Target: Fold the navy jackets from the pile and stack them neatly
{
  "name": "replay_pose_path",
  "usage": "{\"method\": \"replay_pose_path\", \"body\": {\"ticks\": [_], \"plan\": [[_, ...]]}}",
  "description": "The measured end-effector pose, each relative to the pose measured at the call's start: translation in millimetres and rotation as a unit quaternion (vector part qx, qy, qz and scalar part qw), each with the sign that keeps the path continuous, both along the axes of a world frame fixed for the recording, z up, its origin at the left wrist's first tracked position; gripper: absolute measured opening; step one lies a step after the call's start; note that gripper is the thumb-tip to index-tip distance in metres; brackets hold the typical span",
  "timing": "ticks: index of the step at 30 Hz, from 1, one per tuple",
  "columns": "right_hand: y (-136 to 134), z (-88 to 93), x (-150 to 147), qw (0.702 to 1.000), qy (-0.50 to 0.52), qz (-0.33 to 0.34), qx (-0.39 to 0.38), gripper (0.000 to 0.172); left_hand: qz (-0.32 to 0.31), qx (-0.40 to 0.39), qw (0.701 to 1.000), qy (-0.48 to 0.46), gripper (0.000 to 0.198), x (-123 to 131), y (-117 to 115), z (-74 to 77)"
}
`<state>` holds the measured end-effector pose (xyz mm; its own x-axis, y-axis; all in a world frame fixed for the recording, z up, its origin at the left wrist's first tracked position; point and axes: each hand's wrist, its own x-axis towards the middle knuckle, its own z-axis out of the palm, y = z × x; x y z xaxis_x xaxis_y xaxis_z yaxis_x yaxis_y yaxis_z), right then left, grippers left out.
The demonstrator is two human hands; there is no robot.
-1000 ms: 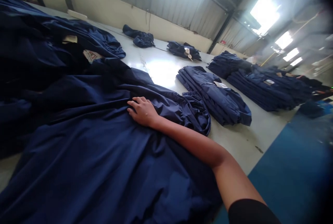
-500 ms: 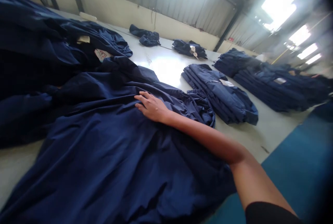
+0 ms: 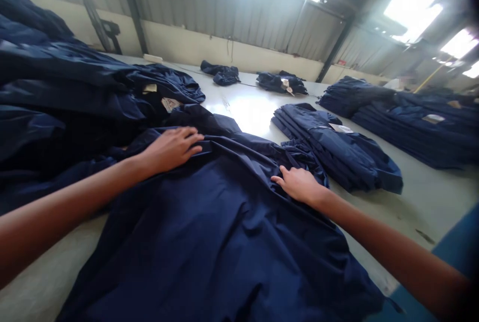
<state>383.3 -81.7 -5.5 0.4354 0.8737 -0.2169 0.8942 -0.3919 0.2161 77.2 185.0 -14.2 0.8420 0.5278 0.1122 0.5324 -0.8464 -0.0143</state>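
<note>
Your L hand (image 3: 171,150) & R hand (image 3: 299,184) lie open, fingers spread, no pinch, on loose navy garment (image 3: 224,232) betw them on bench (image 3: 415,207); folded navy stack (image 3: 333,150) just past R hand, navy heap (image 3: 63,92) past L hand.

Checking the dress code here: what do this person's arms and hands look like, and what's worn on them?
The left hand and right hand are bare and slender, with no gloves, and no ring or watch shows. The left forearm and right forearm are bare too, with no sleeve in view.
</note>
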Motion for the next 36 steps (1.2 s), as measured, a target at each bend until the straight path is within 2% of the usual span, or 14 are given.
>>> {"method": "replay_pose_path", "body": {"ticks": [3, 5, 7, 9, 12, 15, 17, 19, 23, 26, 28, 31, 33, 36], "plan": [[9.4, -15.2, 10.4, 1.000, 0.006, 0.003, 0.003, 0.067, 0.003, 0.001, 0.998, 0.068, 0.049, -22.1, 3.4, -23.1], [28.5, -23.8, 21.0, 1.000, 0.014, 0.026, 0.010, 0.068, 0.024, -0.008, 0.995, 0.092, 0.056, -35.7, -4.1, -37.0], [58.6, -28.2, 31.5, 0.997, 0.034, 0.059, 0.021, 0.066, 0.048, -0.003, 0.993, 0.109, 0.061, -42.9, -19.5, -36.9], [96.4, -26.1, 38.3, 0.994, 0.055, 0.086, 0.031, 0.064, 0.047, -0.020, 0.987, 0.155, 0.063, -38.8, -37.9, -19.1], [149.5, -9.9, 37.1, 0.990, 0.067, 0.116, 0.052, 0.063, 0.008, -0.103, 0.966, 0.238, 0.055, -12.0, -54.0, 26.6], [168.6, 12.2, 23.8, 0.987, 0.053, 0.127, 0.088, 0.062, 0.024, -0.080, 0.969, 0.234, 0.051, 20.9, -38.9, 60.0], [152.1, 19.9, 10.9, 0.986, 0.031, 0.114, 0.117, 0.055, 0.036, -0.002, 0.983, 0.181, 0.048, 33.7, -11.5, 63.5], [114.8, 16.9, -2.5, 0.988, 0.007, 0.088, 0.125, 0.051, 0.027, 0.034, 0.989, 0.141, 0.046, 35.8, 22.8, 53.3], [27.1, -11.8, -17.6, 0.999, -0.006, 0.046, 0.027, 0.057, 0.056, -0.036, 0.985, 0.161, 0.058, 17.2, 78.1, 15.2], [3.4, -27.6, -8.0, 1.000, 0.006, 0.017, 0.014, 0.071, 0.086, -0.068, 0.982, 0.154, 0.066, -1.4, 87.7, -9.2], [17.1, -27.4, 7.4, 0.999, 0.037, 0.008, 0.019, 0.073, 0.096, -0.063, 0.984, 0.139, 0.068, -14.0, 78.1, -18.4], [67.0, -16.2, 32.8, 0.995, 0.097, 0.014, 0.002, 0.075, 0.136, -0.045, 0.977, 0.156, 0.069, -37.2, 45.4, -20.2], [107.4, -7.4, 43.2, 0.994, 0.105, 0.034, -0.005, 0.073, 0.147, -0.044, 0.971, 0.186, 0.069, -55.5, 16.2, -12.4], [161.2, 2.9, 40.8, 0.991, 0.099, 0.090, 0.012, 0.072, 0.139, -0.085, 0.959, 0.230, 0.063, -77.4, -26.3, 13.3]]}}
